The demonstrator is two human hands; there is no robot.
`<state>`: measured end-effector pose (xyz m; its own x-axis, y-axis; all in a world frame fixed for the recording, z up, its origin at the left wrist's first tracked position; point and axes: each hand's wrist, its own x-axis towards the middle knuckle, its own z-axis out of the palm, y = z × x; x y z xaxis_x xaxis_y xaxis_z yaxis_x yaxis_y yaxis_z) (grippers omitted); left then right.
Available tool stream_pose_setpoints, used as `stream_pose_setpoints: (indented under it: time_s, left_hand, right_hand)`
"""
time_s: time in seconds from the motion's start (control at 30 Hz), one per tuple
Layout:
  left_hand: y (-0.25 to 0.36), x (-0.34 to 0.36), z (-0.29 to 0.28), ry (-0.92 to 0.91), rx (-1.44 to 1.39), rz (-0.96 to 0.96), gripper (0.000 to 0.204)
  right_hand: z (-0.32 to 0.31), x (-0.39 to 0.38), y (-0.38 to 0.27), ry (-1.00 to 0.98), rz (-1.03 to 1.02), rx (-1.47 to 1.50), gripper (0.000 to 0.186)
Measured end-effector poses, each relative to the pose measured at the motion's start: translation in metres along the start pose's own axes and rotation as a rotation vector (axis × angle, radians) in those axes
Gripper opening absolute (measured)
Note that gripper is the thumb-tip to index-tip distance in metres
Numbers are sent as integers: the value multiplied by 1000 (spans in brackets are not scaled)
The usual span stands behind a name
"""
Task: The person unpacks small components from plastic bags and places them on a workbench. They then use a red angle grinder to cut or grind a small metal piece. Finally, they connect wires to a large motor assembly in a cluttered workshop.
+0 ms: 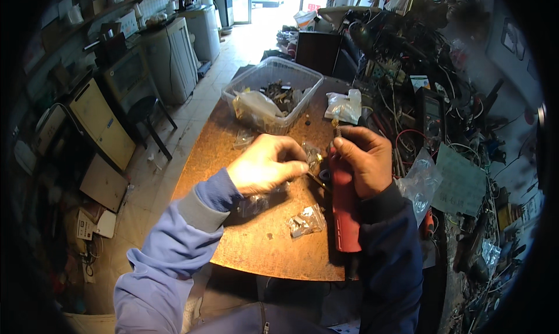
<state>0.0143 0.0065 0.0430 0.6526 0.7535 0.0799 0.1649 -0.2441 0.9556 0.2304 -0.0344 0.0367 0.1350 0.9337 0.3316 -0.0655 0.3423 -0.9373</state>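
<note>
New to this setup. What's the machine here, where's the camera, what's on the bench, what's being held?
There's no machine: these are a person's two bare hands, in blue sleeves. The single picture comes from a wide fisheye camera worn on the head, looking down, so edges bend and corners go dark. Left in the picture is the person's left.

On the brown table stand a clear plastic tub of small parts and, around it, little bags, including a clear packet near the front.

The right hand grips a long red tool; its exact kind is unclear. The left hand seems to pinch a thin dark rod.
</note>
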Motion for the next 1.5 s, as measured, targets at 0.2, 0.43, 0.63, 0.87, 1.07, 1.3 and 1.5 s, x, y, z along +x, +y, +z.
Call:
stream_pose_setpoints:
  time_s: [0.2,0.43,0.63,0.87,1.07,1.3,1.5]
  left_hand:
    - [4,-1,1,48,-586,-26,29]
    - [-2,2,9,48,-485,49,27]
    - [-6,2,12,80,-437,67,25]
    - [-3,0,11,51,-464,78,24]
    - [-4,1,12,61,-429,107,22]
    - [-6,1,12,80,-406,87,19]
    - [-2,-2,14,58,-381,32,21]
  right_hand:
    - [1,-4,-5,-118,157,179,20]
    - [7,-8,-8,-213,94,88,19]
    - [9,-8,-10,-236,54,47,17]
    - [8,-8,-9,-252,5,25,13]
    - [8,-9,-9,-245,52,43,10]
    - [8,-9,-10,-287,43,7,19]
    - [13,-11,-14,-295,-18,-21,30]
